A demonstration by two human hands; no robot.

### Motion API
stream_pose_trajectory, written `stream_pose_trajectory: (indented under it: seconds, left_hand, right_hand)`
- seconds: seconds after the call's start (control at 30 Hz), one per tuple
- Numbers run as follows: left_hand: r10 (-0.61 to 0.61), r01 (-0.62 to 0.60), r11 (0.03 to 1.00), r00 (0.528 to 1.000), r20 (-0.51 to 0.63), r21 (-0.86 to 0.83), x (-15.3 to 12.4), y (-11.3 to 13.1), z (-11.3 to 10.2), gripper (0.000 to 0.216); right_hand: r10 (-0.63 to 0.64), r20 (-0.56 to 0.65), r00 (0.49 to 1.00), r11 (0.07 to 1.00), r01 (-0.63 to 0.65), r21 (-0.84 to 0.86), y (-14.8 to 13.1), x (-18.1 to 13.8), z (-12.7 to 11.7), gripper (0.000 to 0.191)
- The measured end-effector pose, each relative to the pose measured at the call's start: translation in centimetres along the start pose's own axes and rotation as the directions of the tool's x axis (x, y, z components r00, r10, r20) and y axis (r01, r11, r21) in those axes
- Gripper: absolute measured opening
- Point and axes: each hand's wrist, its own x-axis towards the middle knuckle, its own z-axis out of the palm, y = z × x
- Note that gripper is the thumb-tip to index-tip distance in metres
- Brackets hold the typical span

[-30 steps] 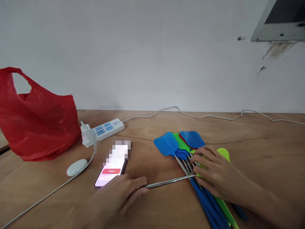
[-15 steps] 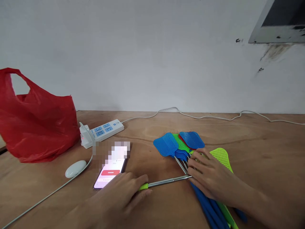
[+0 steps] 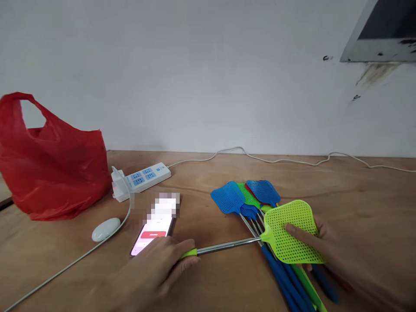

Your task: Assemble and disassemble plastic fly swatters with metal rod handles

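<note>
A yellow-green fly swatter (image 3: 290,229) with a metal telescopic shaft lies across both my hands, above the wooden table. My left hand (image 3: 162,260) is closed round its handle end. The perforated head is pinched by my right hand (image 3: 325,247), thumb on top and the other fingers mostly hidden beneath. Under it rests a pile of several more swatters, with blue swatter heads (image 3: 228,198), a green swatter head (image 3: 247,195) and a red edge showing. Their blue handles (image 3: 281,277) point toward me.
A smartphone (image 3: 151,240) with a lit screen lies by my left hand. Behind it are a white power strip (image 3: 151,175), a white mouse (image 3: 105,229) and a red plastic bag (image 3: 58,169). A thin white cable (image 3: 282,161) runs along the wall.
My right hand has shifted from the shaft near the pile to the swatter's head, which now faces up in full view. My left hand has moved slightly left with the handle.
</note>
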Motion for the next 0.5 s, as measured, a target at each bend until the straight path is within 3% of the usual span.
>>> stream_pose_trajectory:
  seconds: [0.07,0.17,0.27,0.4,0.5]
  left_hand:
    - [0.009,-0.01,1.0,1.0,0.007,0.01,0.7,0.6,0.4,0.046]
    - [-0.022,0.022,1.0,0.999,-0.025,-0.007,1.3,1.3,1.1,0.047]
    - [-0.048,0.046,0.996,0.999,-0.025,-0.071,1.3,1.6,1.4,0.046]
    - [-0.077,0.065,0.978,0.996,-0.051,-0.196,1.3,1.8,1.4,0.048]
    - [-0.127,0.099,0.954,0.988,-0.082,-0.283,1.7,2.1,1.4,0.048]
  right_hand:
    - [0.0,0.06,0.998,0.999,0.003,-0.051,-0.5,-0.3,1.1,0.036]
    - [-0.047,0.066,0.997,0.997,0.051,-0.052,-1.8,-0.3,2.3,0.037]
    - [-0.014,0.048,0.999,1.0,0.015,-0.016,-2.7,0.2,2.3,0.039]
    - [0.023,0.07,0.997,0.971,-0.039,0.236,-2.8,0.9,1.3,0.054]
    - [-0.13,0.136,0.982,0.887,0.054,0.459,-2.2,1.4,1.4,0.05]
